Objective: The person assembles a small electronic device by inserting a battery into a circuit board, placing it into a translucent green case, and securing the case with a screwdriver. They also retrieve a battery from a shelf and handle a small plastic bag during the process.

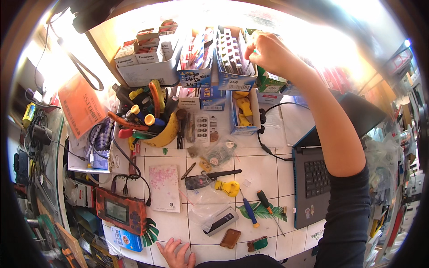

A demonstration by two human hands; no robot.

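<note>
My right hand point(268, 52) reaches up to the raised row at the back, over the edge of a blue cardboard box point(238, 83) packed with white and pink blister cards point(231, 51). Its fingers are pinched together, and a speck of green shows at them; what they hold is too small to name. A green box point(271, 80) sits just below that hand. At the table's front edge my left hand point(175, 253) rests with fingers spread, holding nothing. The pink-flowered notebook point(164, 188) lies beyond it.
An open laptop point(308, 196) stands under my right arm. Screwdrivers point(249, 208), a yellow tool point(228, 188) and a grey device point(222, 221) lie mid-table. On the left are an orange handheld device point(119, 211) and a yellow tool holder point(164, 134). Cables hang nearby.
</note>
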